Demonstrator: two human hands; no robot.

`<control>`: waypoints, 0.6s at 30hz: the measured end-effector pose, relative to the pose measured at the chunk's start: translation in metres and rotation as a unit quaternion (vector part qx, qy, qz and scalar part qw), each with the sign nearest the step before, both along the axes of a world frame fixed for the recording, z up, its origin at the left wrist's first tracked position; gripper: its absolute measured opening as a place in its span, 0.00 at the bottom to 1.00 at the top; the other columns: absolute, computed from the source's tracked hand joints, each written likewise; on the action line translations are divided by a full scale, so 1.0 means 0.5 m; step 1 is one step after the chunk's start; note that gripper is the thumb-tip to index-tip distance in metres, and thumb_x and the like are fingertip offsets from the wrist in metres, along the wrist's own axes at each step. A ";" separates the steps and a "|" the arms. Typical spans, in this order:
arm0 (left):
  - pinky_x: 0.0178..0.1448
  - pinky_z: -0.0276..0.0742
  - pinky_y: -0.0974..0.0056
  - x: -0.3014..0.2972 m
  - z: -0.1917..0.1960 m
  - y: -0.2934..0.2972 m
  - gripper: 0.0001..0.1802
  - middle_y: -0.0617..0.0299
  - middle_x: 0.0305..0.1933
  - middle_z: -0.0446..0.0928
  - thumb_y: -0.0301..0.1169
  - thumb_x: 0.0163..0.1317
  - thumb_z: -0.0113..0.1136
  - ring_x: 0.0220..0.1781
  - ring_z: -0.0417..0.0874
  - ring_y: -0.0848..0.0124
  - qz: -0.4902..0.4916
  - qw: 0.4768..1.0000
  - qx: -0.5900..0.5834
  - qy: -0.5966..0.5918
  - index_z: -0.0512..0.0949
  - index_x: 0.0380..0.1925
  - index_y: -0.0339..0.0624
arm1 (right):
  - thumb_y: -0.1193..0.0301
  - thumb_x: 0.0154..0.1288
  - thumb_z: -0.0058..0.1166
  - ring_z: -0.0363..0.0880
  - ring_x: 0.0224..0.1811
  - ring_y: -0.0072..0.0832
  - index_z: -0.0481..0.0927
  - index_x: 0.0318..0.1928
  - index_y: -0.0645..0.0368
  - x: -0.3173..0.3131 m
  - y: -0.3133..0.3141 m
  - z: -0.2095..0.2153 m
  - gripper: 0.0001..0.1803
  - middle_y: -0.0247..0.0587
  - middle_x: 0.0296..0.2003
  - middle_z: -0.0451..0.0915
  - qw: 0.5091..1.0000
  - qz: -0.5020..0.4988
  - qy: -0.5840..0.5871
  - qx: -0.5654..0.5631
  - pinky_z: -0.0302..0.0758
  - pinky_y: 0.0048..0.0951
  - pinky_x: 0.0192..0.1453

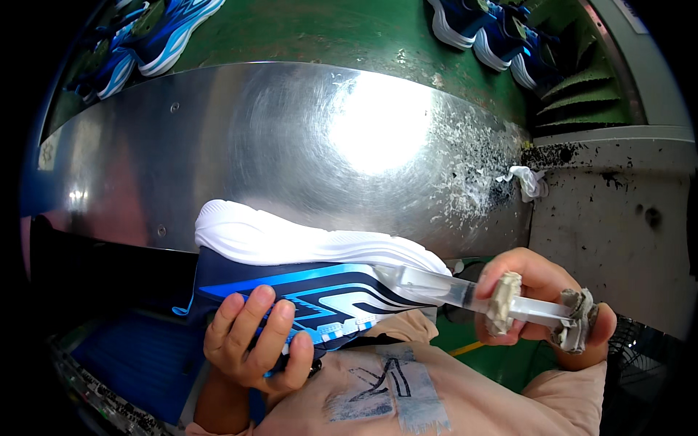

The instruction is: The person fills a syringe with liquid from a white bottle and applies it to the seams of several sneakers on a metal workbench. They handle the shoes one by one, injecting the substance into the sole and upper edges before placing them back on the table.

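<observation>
A navy sneaker with bright blue stripes lies on its side in the air, its thick white sole turned away from me. My left hand grips it from below, fingers spread over the upper near the laces. In my right hand is a clear plastic syringe, its flange and plunger end wrapped in dirty whitish padding. The syringe's tip points left and meets the seam between sole and upper toward the toe. My right thumb lies at the plunger end.
A shiny metal ledge spans the front, with white dried residue on its right. Beyond is a green belt with sneakers at left and more sneakers at right. A crumpled white scrap lies at the ledge's right end.
</observation>
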State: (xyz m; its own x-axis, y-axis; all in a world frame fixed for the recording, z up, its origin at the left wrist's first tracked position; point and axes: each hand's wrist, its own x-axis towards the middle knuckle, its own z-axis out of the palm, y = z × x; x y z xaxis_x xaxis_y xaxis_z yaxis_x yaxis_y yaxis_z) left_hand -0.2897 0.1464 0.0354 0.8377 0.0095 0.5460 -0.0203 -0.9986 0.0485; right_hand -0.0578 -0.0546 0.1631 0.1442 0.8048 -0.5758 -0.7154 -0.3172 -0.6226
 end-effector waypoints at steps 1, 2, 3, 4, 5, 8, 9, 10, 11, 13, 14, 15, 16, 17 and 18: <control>0.67 0.69 0.54 -0.001 0.000 0.000 0.28 0.66 0.52 0.75 0.42 0.54 0.70 0.58 0.78 0.62 0.001 1.000 0.007 -0.001 0.63 0.49 0.59 | 0.26 0.32 0.62 0.68 0.35 0.19 0.61 0.59 0.75 -0.001 -0.012 0.002 0.69 0.40 0.38 0.69 1.000 -0.001 -0.022 0.002 0.63 0.17 0.37; 0.67 0.70 0.54 0.000 0.002 0.000 0.27 0.65 0.52 0.74 0.42 0.55 0.69 0.58 0.78 0.62 0.001 1.000 0.007 0.006 0.62 0.49 0.59 | 0.25 0.37 0.58 0.67 0.29 0.19 0.62 0.57 0.74 -0.003 -0.023 0.001 0.64 0.38 0.32 0.68 0.999 -0.008 -0.050 0.001 0.62 0.18 0.31; 0.67 0.70 0.53 0.003 0.003 -0.001 0.26 0.65 0.52 0.75 0.42 0.56 0.69 0.58 0.78 0.61 0.003 1.000 0.007 0.007 0.62 0.48 0.59 | 0.24 0.37 0.57 0.67 0.28 0.19 0.62 0.56 0.73 -0.005 -0.041 -0.003 0.64 0.37 0.31 0.69 0.998 -0.018 -0.057 0.004 0.61 0.18 0.30; 0.66 0.71 0.53 0.006 0.005 -0.002 0.26 0.64 0.51 0.75 0.42 0.57 0.68 0.58 0.78 0.61 0.004 1.000 0.006 0.008 0.62 0.48 0.59 | 0.23 0.37 0.55 0.66 0.28 0.19 0.62 0.56 0.72 -0.007 -0.057 -0.008 0.64 0.37 0.30 0.69 0.998 -0.027 -0.064 0.007 0.60 0.18 0.29; 0.66 0.71 0.53 0.010 0.008 -0.003 0.25 0.64 0.51 0.75 0.42 0.57 0.67 0.58 0.78 0.61 0.004 1.000 0.005 0.008 0.63 0.47 0.58 | 0.23 0.37 0.54 0.66 0.27 0.19 0.63 0.56 0.72 -0.010 -0.075 -0.009 0.64 0.37 0.29 0.69 0.997 -0.037 -0.072 0.009 0.60 0.19 0.28; 0.61 0.75 0.48 0.020 0.013 -0.006 0.19 0.61 0.49 0.77 0.37 0.60 0.65 0.54 0.81 0.57 0.015 1.000 0.000 -0.008 0.65 0.44 0.55 | 0.20 0.33 0.53 0.64 0.31 0.18 0.62 0.58 0.73 -0.023 -0.118 -0.045 0.69 0.37 0.32 0.69 0.991 -0.092 -0.023 0.097 0.58 0.18 0.33; 0.60 0.76 0.46 0.019 0.019 -0.003 0.18 0.59 0.48 0.78 0.36 0.60 0.65 0.54 0.81 0.56 0.016 1.000 0.001 0.001 0.65 0.44 0.55 | 0.19 0.32 0.52 0.64 0.32 0.18 0.61 0.59 0.72 -0.027 -0.129 -0.054 0.70 0.37 0.32 0.68 0.986 -0.109 -0.011 0.125 0.58 0.18 0.34; 0.58 0.76 0.44 0.020 0.025 -0.003 0.19 0.57 0.48 0.78 0.35 0.58 0.66 0.53 0.82 0.54 0.013 1.000 -0.008 0.012 0.67 0.44 0.54 | 0.19 0.34 0.51 0.64 0.32 0.18 0.60 0.59 0.72 -0.034 -0.138 -0.073 0.70 0.36 0.32 0.68 0.978 -0.128 -0.002 0.164 0.57 0.19 0.34; 0.59 0.76 0.44 0.025 0.030 -0.005 0.21 0.56 0.50 0.78 0.35 0.57 0.67 0.54 0.81 0.52 0.017 1.000 -0.011 0.015 0.66 0.47 0.53 | 0.19 0.35 0.49 0.63 0.31 0.18 0.59 0.60 0.72 -0.037 -0.147 -0.082 0.69 0.36 0.32 0.67 0.978 -0.133 -0.006 0.163 0.57 0.19 0.34; 0.59 0.75 0.44 0.035 0.045 0.000 0.23 0.54 0.51 0.78 0.34 0.57 0.67 0.55 0.81 0.51 0.006 0.999 -0.022 0.033 0.66 0.48 0.52 | 0.18 0.38 0.45 0.61 0.30 0.17 0.57 0.62 0.71 -0.042 -0.169 -0.098 0.69 0.36 0.31 0.66 0.976 -0.143 -0.015 0.162 0.57 0.20 0.34; 0.59 0.75 0.43 0.040 0.050 0.000 0.23 0.54 0.51 0.78 0.35 0.57 0.68 0.55 0.81 0.51 0.007 0.999 -0.011 0.039 0.66 0.48 0.50 | 0.18 0.39 0.44 0.60 0.30 0.17 0.57 0.62 0.71 -0.044 -0.176 -0.105 0.69 0.35 0.31 0.66 0.978 -0.142 -0.015 0.149 0.57 0.20 0.34; 0.59 0.76 0.43 0.051 0.056 0.003 0.22 0.52 0.51 0.77 0.36 0.58 0.66 0.54 0.81 0.50 -0.003 0.999 0.000 0.037 0.66 0.48 0.48 | 0.18 0.39 0.43 0.60 0.29 0.17 0.56 0.62 0.71 -0.049 -0.182 -0.111 0.69 0.35 0.31 0.66 0.980 -0.145 -0.016 0.136 0.57 0.20 0.34; 0.58 0.75 0.42 0.060 0.061 0.008 0.25 0.48 0.51 0.77 0.38 0.58 0.67 0.54 0.80 0.47 -0.022 0.999 0.010 0.040 0.67 0.50 0.43 | 0.18 0.39 0.42 0.59 0.29 0.17 0.56 0.63 0.70 -0.061 -0.184 -0.119 0.69 0.35 0.31 0.66 0.967 -0.190 0.000 0.170 0.57 0.19 0.33; 0.58 0.75 0.40 0.065 0.069 0.014 0.28 0.43 0.52 0.76 0.41 0.57 0.67 0.53 0.80 0.44 -0.037 0.998 0.022 0.044 0.67 0.51 0.38 | 0.18 0.39 0.43 0.59 0.29 0.16 0.55 0.63 0.70 -0.063 -0.183 -0.120 0.69 0.35 0.31 0.66 0.967 -0.193 -0.005 0.164 0.57 0.19 0.33; 0.59 0.75 0.41 0.076 0.075 0.013 0.29 0.43 0.52 0.76 0.40 0.56 0.68 0.53 0.80 0.44 -0.040 0.998 0.015 0.049 0.68 0.51 0.37 | 0.18 0.39 0.43 0.59 0.29 0.16 0.55 0.63 0.69 -0.064 -0.184 -0.123 0.69 0.35 0.31 0.66 0.967 -0.197 -0.010 0.160 0.58 0.19 0.34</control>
State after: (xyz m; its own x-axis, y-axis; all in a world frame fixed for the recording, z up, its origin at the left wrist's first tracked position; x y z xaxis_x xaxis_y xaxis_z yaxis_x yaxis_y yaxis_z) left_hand -0.2517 0.1531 0.0729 0.8842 -0.0746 0.4611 -0.0962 -0.9951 0.0234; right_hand -0.0896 -0.1464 0.1015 0.4842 0.8219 -0.2999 -0.7280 0.1884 -0.6592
